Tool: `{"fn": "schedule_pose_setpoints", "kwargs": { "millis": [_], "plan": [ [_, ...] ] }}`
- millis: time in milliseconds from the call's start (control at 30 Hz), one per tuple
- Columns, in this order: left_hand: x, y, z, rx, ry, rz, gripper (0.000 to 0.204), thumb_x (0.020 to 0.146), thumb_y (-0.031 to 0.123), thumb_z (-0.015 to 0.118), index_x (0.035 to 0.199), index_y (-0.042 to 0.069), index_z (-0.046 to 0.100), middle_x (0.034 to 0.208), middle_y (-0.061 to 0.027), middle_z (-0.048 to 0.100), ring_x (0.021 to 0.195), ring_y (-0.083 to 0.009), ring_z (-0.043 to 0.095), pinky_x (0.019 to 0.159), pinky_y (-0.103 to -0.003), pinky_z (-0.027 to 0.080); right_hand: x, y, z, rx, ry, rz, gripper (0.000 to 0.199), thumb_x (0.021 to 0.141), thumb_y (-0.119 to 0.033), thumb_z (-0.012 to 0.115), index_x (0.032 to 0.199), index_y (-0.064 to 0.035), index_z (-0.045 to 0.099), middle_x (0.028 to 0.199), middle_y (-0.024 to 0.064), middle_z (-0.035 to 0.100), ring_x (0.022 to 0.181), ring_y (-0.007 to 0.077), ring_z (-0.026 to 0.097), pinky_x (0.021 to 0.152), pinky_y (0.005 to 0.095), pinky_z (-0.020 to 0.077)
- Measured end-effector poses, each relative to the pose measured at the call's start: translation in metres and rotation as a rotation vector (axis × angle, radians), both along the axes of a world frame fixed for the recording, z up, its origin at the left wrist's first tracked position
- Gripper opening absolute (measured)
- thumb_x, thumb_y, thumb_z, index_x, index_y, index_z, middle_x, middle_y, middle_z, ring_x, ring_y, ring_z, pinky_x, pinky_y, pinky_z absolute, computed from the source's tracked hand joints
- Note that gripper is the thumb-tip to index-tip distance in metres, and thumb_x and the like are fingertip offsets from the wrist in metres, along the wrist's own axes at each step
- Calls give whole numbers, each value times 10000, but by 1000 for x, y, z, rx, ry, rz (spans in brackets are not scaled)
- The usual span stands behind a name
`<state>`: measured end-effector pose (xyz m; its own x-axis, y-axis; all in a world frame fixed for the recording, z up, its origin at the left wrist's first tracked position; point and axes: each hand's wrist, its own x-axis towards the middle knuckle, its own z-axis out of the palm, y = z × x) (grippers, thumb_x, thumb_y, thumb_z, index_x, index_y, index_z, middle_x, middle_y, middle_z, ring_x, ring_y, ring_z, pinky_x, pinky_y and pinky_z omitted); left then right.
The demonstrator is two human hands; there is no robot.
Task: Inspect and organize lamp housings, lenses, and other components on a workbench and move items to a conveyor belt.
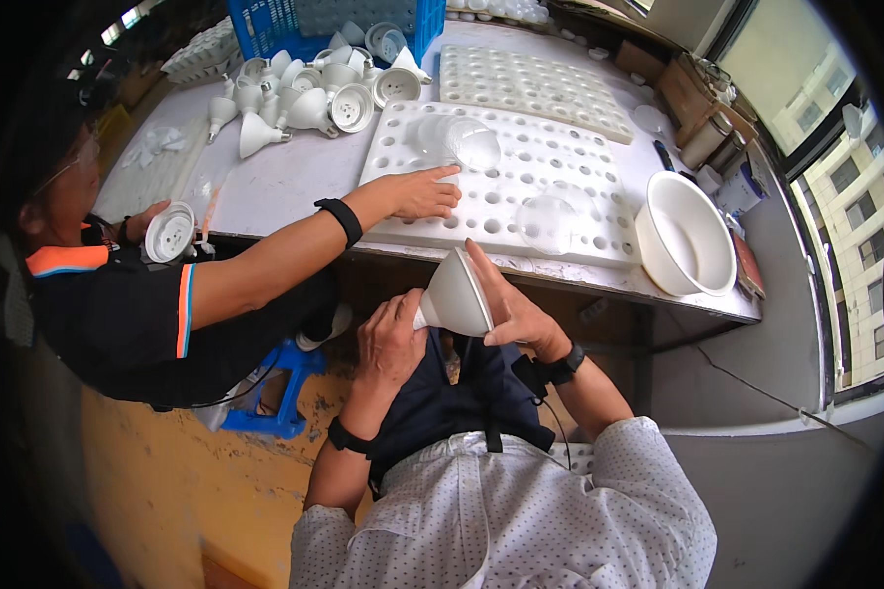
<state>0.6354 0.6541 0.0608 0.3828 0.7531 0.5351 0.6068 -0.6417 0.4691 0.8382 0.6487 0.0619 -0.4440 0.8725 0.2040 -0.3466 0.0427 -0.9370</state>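
A white cone-shaped lamp housing point(454, 297) is held on its side over my lap, its wide rim toward the right. My left hand point(391, 341) is closed round the narrow base end. Against the wide face rests my right hand point(509, 306), thumb at the lower rim and fingers stretched up along it. Whatever lies between that palm and the housing is hidden. On the table just ahead, a white foam board with holes point(422, 133) carries several clear round lens covers point(546, 224).
At my left a co-worker's hand point(424, 193) reaches over the board; the other holds a white lamp housing point(170, 233). Lamp housings point(309, 110) lie piled before a blue crate point(424, 29). A white basin point(686, 236) stands at the table's right edge, and a blue stool point(290, 393) below.
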Motion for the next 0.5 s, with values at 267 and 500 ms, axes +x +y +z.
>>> {"fn": "schedule_pose_setpoints", "kwargs": {
  "millis": [267, 500],
  "plan": [
    [10, -8, 1, -56, -33, -2, 384, 648, 34, 643, 1005, 55, 505, 816, -136, 569, 771, -332, 572, 644, -412, 468, 9, -10, -4, 60, -38, -18, 1235, 520, -281, 816, 1391, -35, -25, 1436, 201, 55, 1331, 245, 83, 1059, 330, 79],
    [14, -14, -1, -197, -150, 44, 364, 655, 64, 685, 996, 31, 561, 907, -173, 611, 839, -355, 588, 696, -390, 476, 10, -13, -5, 174, -289, -73, 1194, 532, -357, 809, 1397, -45, 46, 1436, 167, 125, 1321, 256, 146, 1055, 331, 133]
  ]
}}
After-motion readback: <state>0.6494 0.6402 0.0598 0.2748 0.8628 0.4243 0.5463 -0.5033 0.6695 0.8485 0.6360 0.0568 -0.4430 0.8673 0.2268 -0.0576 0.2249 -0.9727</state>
